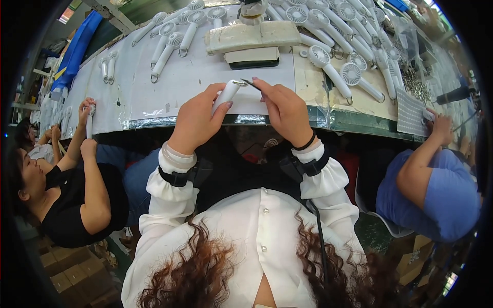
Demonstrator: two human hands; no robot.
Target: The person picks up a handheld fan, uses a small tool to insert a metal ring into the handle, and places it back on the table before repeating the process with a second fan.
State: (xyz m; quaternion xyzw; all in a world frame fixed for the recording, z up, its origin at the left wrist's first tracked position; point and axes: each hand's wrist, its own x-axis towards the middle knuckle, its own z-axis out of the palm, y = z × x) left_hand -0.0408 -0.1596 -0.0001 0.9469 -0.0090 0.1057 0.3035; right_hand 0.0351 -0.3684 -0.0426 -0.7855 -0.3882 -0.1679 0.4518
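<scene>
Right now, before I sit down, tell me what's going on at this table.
The person's left hand holds a white handle, whose lower end is hidden by the hand. The right hand grips a thin dark tool, its tip at the metal clip on the handle's end; whether they touch is too small to tell. Beyond, white handheld fans lie on the table, most toward the right. At left, a co-worker in black holds a small white fan.

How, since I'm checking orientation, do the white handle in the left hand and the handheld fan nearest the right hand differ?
The handle is held in the left hand; the handheld fan lies on the table. The handle's ringed end points upward in the picture, the fan's downward. Both are white.
</scene>
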